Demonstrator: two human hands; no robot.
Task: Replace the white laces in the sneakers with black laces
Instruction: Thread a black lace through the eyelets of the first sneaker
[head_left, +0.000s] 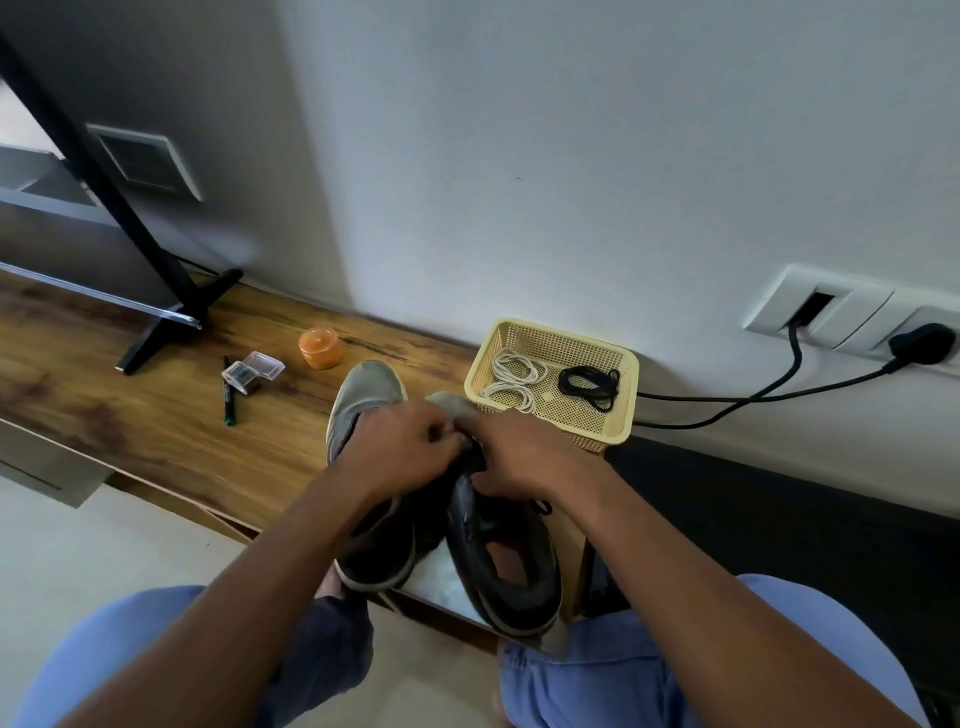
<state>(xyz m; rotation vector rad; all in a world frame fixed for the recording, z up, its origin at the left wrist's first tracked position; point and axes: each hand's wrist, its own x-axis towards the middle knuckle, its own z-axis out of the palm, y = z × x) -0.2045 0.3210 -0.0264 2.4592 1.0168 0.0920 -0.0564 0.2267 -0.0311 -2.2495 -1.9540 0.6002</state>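
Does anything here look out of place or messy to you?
Mostly tidy. The sneakers hang over the wooden shelf's front edge, heels past it. A clear plastic case lies flipped open beside a pen. The white laces are coiled neatly in the basket.

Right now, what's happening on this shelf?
A person has both hands, left hand and right hand, working a black lace at the right sneaker. The left sneaker sits beside it. In the yellow basket lie two white laces and one coiled black lace.
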